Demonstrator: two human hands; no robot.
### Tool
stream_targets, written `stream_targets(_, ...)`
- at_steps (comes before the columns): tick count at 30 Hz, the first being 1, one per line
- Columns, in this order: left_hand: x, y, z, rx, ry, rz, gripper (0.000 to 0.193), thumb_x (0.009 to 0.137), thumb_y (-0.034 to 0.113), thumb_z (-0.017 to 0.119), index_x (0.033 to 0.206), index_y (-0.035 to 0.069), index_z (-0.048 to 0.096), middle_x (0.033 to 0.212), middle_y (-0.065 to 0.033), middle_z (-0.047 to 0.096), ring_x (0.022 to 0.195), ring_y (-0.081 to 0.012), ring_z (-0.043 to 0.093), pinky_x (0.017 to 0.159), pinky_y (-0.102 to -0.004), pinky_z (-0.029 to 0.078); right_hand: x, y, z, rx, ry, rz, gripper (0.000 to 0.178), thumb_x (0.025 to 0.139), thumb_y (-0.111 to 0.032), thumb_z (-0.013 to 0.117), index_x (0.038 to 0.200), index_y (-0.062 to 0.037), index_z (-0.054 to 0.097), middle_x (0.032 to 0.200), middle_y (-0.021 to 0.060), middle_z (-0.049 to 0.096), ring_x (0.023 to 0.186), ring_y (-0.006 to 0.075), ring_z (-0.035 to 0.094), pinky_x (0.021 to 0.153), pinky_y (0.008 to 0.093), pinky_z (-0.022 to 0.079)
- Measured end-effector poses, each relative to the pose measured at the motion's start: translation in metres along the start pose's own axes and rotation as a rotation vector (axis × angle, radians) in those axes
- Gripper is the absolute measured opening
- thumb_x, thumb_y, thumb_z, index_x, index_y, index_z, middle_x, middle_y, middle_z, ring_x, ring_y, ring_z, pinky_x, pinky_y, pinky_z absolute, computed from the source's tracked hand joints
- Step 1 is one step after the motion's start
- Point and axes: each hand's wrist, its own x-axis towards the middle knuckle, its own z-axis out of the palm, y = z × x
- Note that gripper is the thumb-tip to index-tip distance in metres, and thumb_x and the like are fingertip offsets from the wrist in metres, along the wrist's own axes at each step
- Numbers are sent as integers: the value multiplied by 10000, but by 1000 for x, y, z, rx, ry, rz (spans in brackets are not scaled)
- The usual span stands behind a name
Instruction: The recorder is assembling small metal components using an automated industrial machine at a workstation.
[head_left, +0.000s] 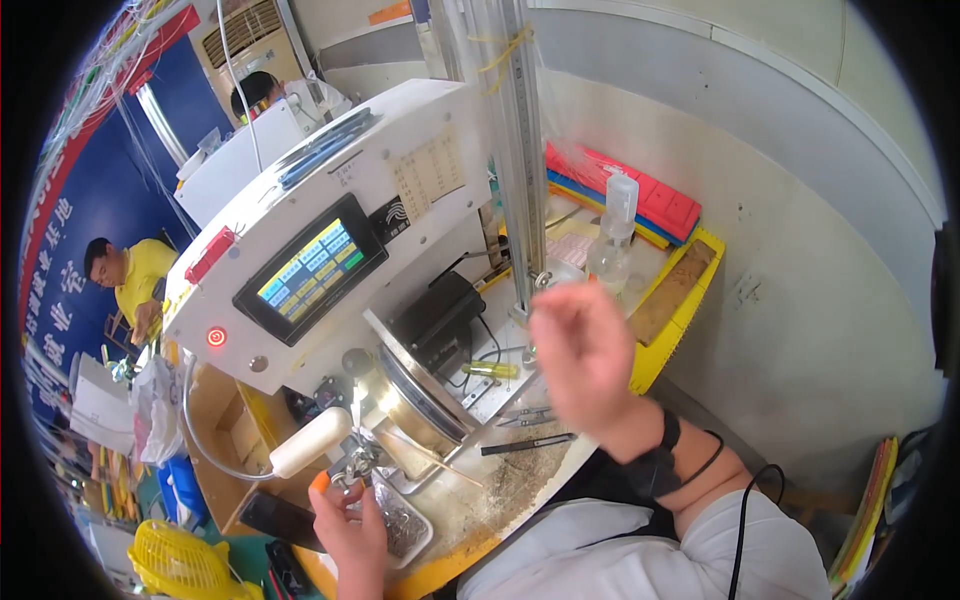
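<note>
My left hand [352, 528] is at the machine's front, its fingers curled beside a small metal clamp [355, 458]. An orange cover [320, 483] shows at one fingertip. What those fingers pinch is too small to make out. Under the hand lies a metal tray [405, 525] of small shiny pieces. My right hand [585, 360] is raised over the right side of the bench, blurred by motion, its fingers bent. A white cylindrical handle [312, 442] joins the clamp, close to a round brass-coloured drum [410, 412].
The white machine housing [400, 130] carries a lit touchscreen [310, 270]. Black tweezers [527, 444] and a yellow-green screwdriver [490, 370] lie on the bench. A clear bottle [612, 235] stands before a yellow tray [680, 300]. A yellow fan [180, 562] is lower left; other people sit beyond.
</note>
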Motion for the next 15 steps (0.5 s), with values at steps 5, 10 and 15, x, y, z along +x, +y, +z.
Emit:
stream_targets(5,6,-6,14,-92,-27,-45,296,882,-103,710,1124,10,584,918,-30,660,789,-86,676,601,-225,496,64,9,-9,-363,124,-86,205,945,-82,758,1146,-70,716,701,-28,571,560,53,467,516,248,370)
stream_targets(10,8,16,-2,-358,-142,-231,575,890,-111,689,1405,61,500,990,-38,644,896,-99,667,704,-223,507,80,27,-3,-494,205,-214,172,942,-95,766,1110,-75,734,669,-17,567,562,63,498,516,263,380)
stream_targets(15,-12,-13,-11,-191,133,22,604,948,-58,600,1504,22,378,991,-78,665,810,-128,651,740,-257,520,60,15,6,-254,177,-5,102,981,-111,745,1063,-51,734,664,-49,569,583,33,484,538,240,372)
